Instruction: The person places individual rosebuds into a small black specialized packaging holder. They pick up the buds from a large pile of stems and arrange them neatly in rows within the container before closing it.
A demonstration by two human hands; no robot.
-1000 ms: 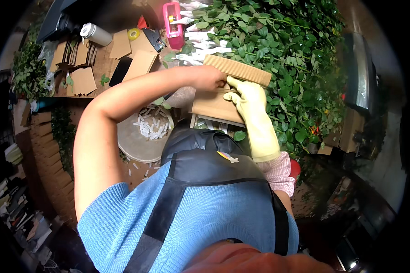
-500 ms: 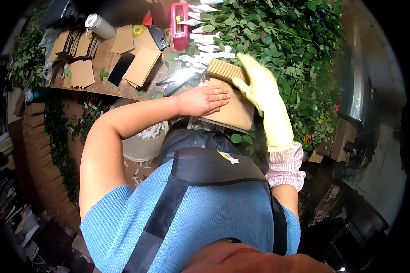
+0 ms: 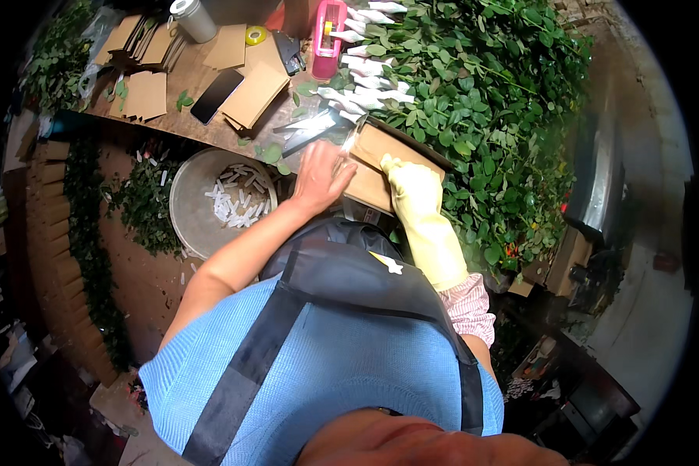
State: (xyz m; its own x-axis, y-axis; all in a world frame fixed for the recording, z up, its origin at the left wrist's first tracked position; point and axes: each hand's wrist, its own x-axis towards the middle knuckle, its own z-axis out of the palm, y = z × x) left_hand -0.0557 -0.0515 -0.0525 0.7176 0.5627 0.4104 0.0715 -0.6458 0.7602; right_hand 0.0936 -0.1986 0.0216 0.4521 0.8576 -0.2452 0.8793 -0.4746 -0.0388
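Both hands flat on brown cardboard wrap point(image 3: 380, 167) at table's near edge: bare L hand point(image 3: 318, 177) spread on its left, fingers open, yellow-gloved R hand point(image 3: 412, 182) pressing top. Looks like wrapping step; next prob needs tape, pink dispenser point(image 3: 330, 35) sits far back w/ leafy stems point(image 3: 474, 93).

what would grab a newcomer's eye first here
The yellow rubber glove on the right hand stands out first, pressed on a brown cardboard sheet at the table's near edge, with the bare left hand flat beside it. Behind them a big heap of green leafy stems fills the table's right side. Left of the hands, below the table, a round metal basin holds small white scraps.
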